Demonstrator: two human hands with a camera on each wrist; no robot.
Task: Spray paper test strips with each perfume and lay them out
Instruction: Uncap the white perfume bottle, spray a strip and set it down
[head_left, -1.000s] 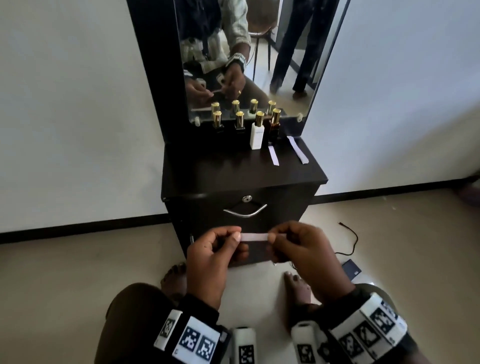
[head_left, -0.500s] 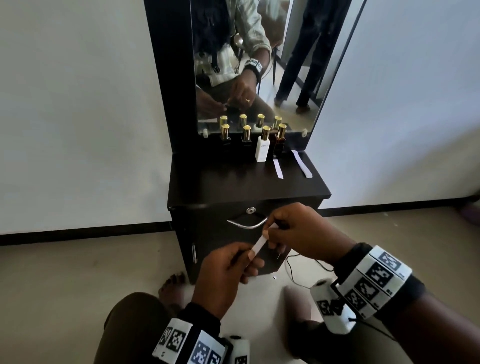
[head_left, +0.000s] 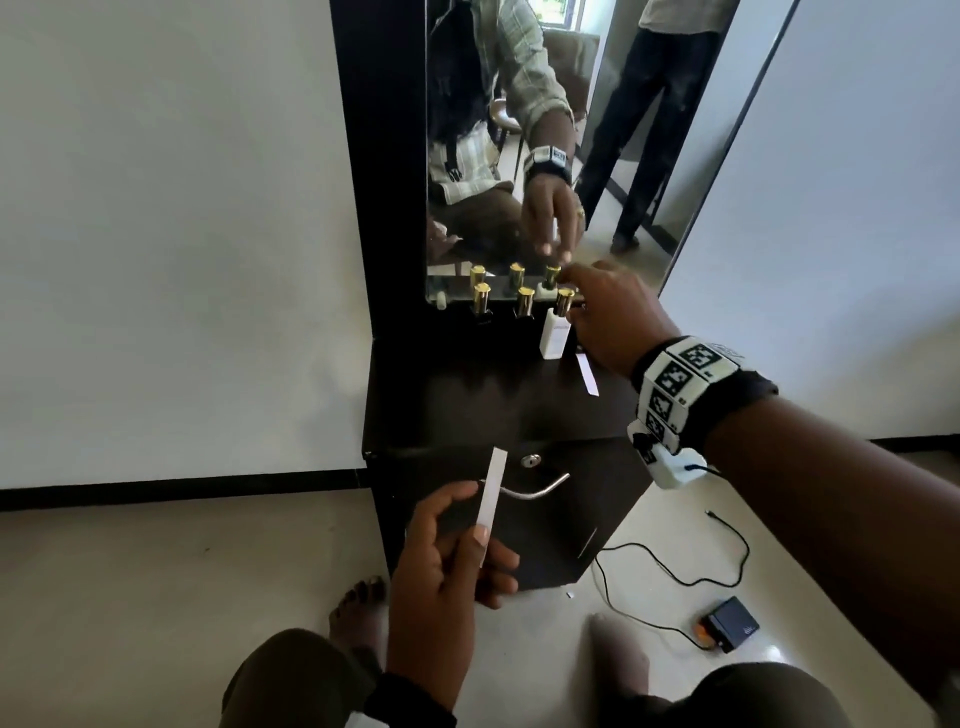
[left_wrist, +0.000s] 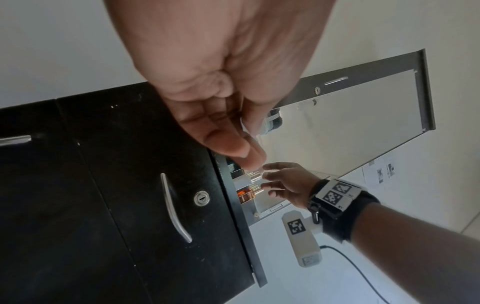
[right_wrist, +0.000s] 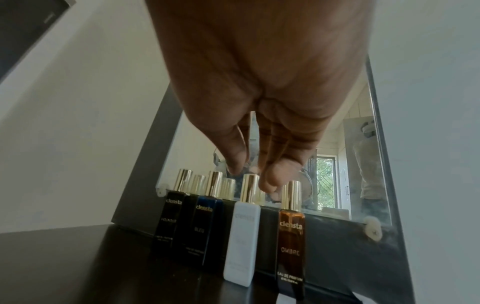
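My left hand pinches a blank paper test strip between thumb and fingers, holding it upright in front of the desk so it is ready for the spray. My right hand reaches with fingers apart and holding nothing to the gold caps of the white perfume bottle and the amber OMBRE bottle; I think it takes one next. One sprayed strip lies already on the desk, just beside the bottles.

The amber bottle reads "clensta OMBRE"; the blue bottle reads "clensta BLEU".
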